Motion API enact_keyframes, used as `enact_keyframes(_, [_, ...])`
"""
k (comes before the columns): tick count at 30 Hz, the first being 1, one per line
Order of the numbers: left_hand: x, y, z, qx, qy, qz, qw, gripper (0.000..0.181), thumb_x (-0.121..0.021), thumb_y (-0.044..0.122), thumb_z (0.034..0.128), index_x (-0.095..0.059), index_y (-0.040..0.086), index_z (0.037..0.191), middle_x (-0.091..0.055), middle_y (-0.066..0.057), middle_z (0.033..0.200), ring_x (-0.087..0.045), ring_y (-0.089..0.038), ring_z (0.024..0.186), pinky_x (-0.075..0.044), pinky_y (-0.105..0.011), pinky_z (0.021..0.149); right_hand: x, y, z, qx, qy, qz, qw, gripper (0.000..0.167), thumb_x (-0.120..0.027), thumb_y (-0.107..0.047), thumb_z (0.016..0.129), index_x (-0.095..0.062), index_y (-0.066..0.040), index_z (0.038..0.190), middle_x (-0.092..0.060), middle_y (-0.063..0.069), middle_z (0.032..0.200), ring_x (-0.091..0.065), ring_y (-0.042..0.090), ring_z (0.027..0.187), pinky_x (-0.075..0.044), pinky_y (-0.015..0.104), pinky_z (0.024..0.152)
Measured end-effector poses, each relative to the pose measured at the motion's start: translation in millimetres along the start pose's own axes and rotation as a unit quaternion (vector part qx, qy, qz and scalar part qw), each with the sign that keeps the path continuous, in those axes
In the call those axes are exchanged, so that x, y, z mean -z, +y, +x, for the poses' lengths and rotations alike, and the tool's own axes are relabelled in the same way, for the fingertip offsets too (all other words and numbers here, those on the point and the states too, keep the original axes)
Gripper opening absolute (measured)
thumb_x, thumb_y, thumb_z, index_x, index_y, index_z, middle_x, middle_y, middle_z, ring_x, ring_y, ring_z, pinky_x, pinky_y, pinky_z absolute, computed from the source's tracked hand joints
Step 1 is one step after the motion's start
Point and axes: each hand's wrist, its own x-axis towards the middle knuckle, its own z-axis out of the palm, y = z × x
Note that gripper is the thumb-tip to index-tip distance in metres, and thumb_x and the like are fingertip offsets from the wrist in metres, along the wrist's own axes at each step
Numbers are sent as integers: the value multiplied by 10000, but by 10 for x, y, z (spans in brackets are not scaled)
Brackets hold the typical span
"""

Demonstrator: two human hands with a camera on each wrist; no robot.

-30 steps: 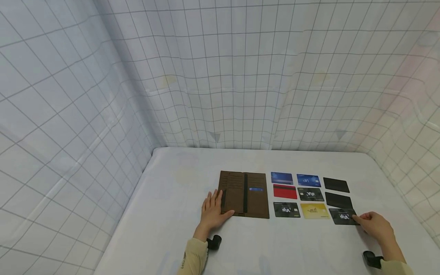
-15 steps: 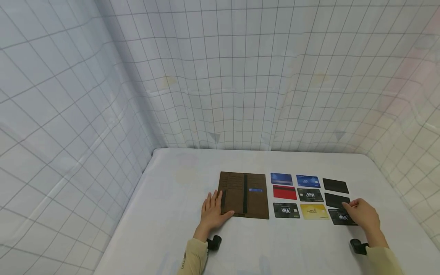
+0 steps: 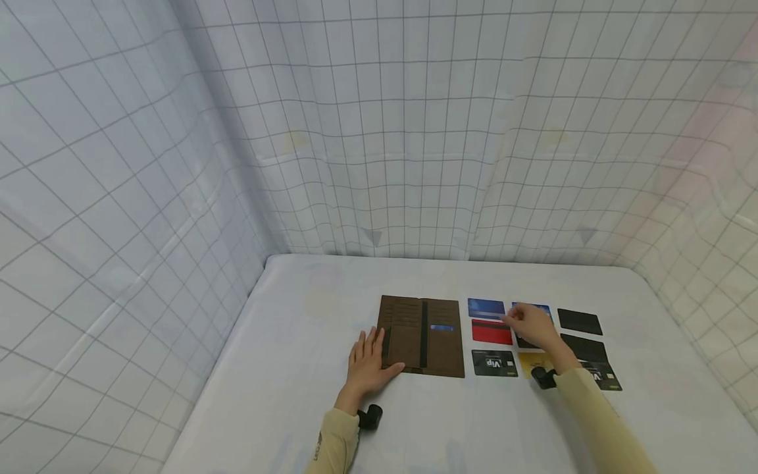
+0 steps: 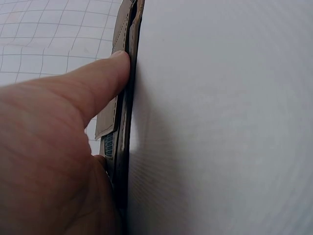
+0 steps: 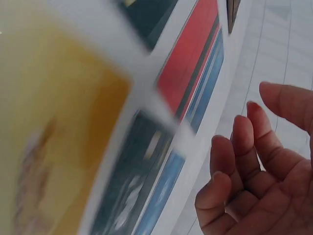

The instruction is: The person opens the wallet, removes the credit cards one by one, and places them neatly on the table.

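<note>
In the head view an open brown wallet (image 3: 444, 354) lies on the white table, a blue card (image 3: 441, 328) showing in one slot. My left hand (image 3: 365, 374) rests on its left side with fingers extended; in the left wrist view the thumb touches the wallet's edge (image 4: 124, 110). My right hand (image 3: 534, 326) hovers over the card rows, thumb and fingertips apart and holding nothing. Near its fingertips are a blue card (image 3: 484, 307) and a red card (image 3: 490, 333). It partly covers another blue card (image 3: 545, 307) and a dark Vip card (image 5: 129, 186).
A yellow card (image 3: 528, 361) lies partly behind the right wrist. A dark Vip card (image 3: 494, 363) is at front left of the rows. Two plain black cards (image 3: 580, 321) and another Vip card (image 3: 608, 379) form the right column. Checked white curtains (image 3: 379, 164) enclose the table.
My right hand has left the lower-right Vip card and moved left and away across the rows, toward the blue and red cards. The left hand has stayed on the wallet.
</note>
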Motion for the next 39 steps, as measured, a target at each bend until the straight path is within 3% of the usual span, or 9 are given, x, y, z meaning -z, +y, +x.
enact_keyframes(7, [20,10,6,38,-27,19,10000,870,-616,460,886,-206,-25,1481,-145,-227,1524,-32,-424,1388,-47,-562,1066,-284,-338,337,509,-711,119,9961,230,-652,-302,902,-631,-76,868,-584,26,817,-509,198,736,-453,368,645])
enact_keyframes(12, [19,13,20,61,-29,14,10000,869,-610,463,889,-199,-15,1486,-136,-219,1530,-17,-413,1393,-36,-556,1068,-385,-520,420,743,-1189,269,9898,209,-694,-283,869,-634,-83,870,-588,4,838,-516,185,772,-467,395,722])
enact_keyframes(15, [10,9,23,43,-16,-8,10000,870,-606,472,889,-199,-11,1488,-137,-217,1531,-15,-410,1394,-36,-553,1069,-431,-574,448,848,-1385,298,9863,213,-717,-278,852,-623,-88,865,-579,-2,836,-503,178,766,-452,369,704])
enact_keyframes(23, [-5,10,20,-127,98,-50,9999,864,-609,471,885,-222,-30,1474,-158,-244,1513,-34,-434,1382,-43,-570,1059,-534,-623,505,606,-1584,252,9852,248,-756,-296,815,-604,-102,849,-569,-5,815,-495,174,749,-423,339,677])
enact_keyframes(30, [-5,16,17,23,-60,60,10000,872,-603,480,889,-200,-8,1489,-144,-217,1528,-27,-415,1392,-48,-556,1068,-571,-623,519,539,-1592,185,9856,259,-760,-304,811,-585,-114,826,-554,-12,787,-484,166,734,-402,338,669])
enact_keyframes(39, [-12,8,7,75,-51,64,9999,870,-612,466,887,-203,-17,1484,-145,-223,1525,-28,-419,1390,-45,-560,1067,-601,-685,572,450,-1776,43,9831,266,-752,-303,814,-579,-102,803,-543,-2,768,-470,165,714,-383,316,637])
